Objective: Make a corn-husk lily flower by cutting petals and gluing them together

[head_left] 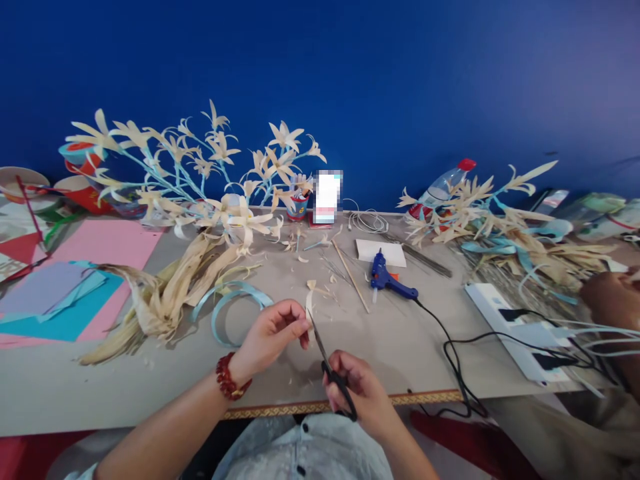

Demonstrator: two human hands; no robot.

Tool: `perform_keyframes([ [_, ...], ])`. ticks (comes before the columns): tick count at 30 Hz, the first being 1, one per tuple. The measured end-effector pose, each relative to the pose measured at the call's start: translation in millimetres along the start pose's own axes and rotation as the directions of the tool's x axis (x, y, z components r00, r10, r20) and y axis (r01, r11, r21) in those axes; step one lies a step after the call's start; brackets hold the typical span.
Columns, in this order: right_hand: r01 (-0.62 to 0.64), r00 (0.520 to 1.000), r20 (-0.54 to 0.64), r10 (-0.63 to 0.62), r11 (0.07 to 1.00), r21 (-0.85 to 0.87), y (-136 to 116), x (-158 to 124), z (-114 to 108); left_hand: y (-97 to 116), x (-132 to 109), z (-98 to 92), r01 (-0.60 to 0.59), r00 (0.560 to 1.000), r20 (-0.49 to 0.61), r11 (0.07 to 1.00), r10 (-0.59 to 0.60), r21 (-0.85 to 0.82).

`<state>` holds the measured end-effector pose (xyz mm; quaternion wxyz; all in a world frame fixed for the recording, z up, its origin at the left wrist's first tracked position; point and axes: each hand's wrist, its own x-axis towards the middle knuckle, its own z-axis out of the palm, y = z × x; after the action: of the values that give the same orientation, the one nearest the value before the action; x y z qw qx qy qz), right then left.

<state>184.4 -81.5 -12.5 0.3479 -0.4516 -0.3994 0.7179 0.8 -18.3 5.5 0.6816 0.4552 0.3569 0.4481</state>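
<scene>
My left hand [273,333] pinches a narrow pale strip of dried husk [309,305] between thumb and fingers, holding it upright above the grey table [400,340]. My right hand [357,390] grips black-handled scissors [327,363], whose blades point up and meet the lower part of the strip. A red bead bracelet [227,378] is on my left wrist. Both hands work close to the table's front edge.
Dried husks [165,293] and blue ribbon [227,303] lie to the left, beside pink and blue paper sheets [75,293]. Husk flower sprays [200,167] stand at the back. A blue glue gun [387,279], its black cable and a white power strip [515,327] sit right. Another person's hand [613,297] is at far right.
</scene>
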Motion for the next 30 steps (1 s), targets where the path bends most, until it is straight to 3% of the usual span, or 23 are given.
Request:
perform_keyframes([
  [30, 0.036, 0.999, -0.023, -0.04, 0.988, -0.148, 10.3, -1.8, -12.3, 0.4, 1.4, -3.3, 0.061, 0.998, 0.028, 0.998, -0.06, -0.014],
])
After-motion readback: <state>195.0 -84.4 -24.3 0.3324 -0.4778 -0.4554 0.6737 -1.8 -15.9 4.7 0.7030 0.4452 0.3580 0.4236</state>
